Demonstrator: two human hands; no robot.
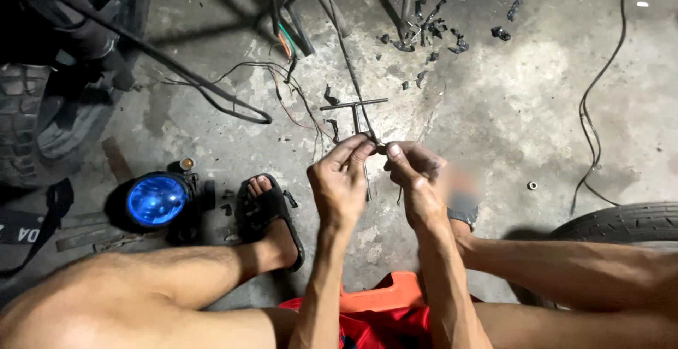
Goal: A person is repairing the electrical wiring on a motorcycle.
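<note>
A knobby tyre (32,119) is seen at far left, a blue-lensed headlamp (157,199) beside the sandalled foot (272,218). Mid-frame, a thin black wire (351,73) is pinched between the fingertips of the left hand (339,183) and right hand (417,179) — held above a T-handle wrench (354,109).

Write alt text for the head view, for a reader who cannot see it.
Seen from above, a seated person's left hand and right hand pinch a thin dark wire together over a concrete floor. A blue-lensed lamp sits beside the sandalled left foot, a T-shaped tool lies beyond the hands.
</note>
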